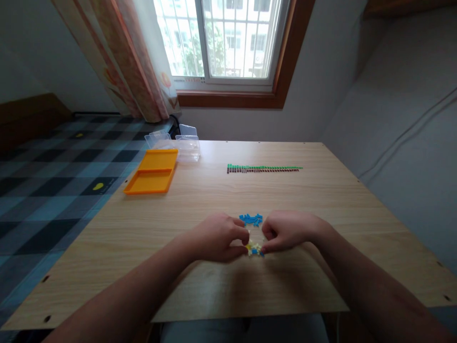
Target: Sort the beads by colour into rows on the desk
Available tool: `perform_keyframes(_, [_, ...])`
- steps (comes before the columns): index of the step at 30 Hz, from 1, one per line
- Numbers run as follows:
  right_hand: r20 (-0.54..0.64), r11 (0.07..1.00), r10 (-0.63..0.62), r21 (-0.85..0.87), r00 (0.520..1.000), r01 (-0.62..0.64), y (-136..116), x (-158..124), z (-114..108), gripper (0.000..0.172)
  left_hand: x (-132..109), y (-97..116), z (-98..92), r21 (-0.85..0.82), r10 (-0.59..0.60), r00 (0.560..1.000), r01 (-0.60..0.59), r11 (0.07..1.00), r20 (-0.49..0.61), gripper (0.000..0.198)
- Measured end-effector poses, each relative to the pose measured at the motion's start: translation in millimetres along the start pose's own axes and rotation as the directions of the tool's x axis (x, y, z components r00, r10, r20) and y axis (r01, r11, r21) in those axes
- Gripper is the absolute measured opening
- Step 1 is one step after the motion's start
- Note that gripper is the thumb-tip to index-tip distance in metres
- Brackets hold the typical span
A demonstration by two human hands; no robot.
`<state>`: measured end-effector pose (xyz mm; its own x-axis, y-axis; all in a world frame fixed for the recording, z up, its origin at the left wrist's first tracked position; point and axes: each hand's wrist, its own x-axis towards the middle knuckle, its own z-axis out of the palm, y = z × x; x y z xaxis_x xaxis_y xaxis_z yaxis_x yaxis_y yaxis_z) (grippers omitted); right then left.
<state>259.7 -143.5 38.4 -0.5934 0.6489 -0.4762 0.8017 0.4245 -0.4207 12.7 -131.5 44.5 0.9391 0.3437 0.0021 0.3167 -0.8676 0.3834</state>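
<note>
My left hand (223, 237) is at the left of a small pile of pale yellow pieces (255, 246), its thumb and index finger curved with a gap between their tips. Those fingertips touch the pile's edge, beside a brighter yellow bit. Across from it, my right hand (291, 231) has its fingers curled in and its thumb at the pile's right edge. Whether it grips a piece is hidden. A few blue bits lie among the yellow ones. Just beyond is a heap of small blue pieces (251, 219), between the two hands.
Rows of small green pieces (257, 166) and dark brown pieces (257, 170) run across the table's far part. An orange two-compartment tray (154, 170) lies at the left, with clear plastic boxes (188, 147) behind it. A checked bed (53, 181) adjoins the wooden table (200, 295).
</note>
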Motion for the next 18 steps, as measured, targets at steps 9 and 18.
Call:
perform_keyframes(9, [-0.007,1.0,0.018,-0.019,1.0,-0.018,-10.1,-2.4,-1.2,0.042,5.8,7.3,12.4,0.03,0.035,0.996,-0.037,0.999,0.078,0.023])
perform_keyframes(18, [0.034,1.0,-0.016,0.008,0.999,0.016,-0.5,0.2,1.2,0.032,5.3,15.0,5.6,0.011,0.058,0.99,-0.06,0.998,0.126,0.014])
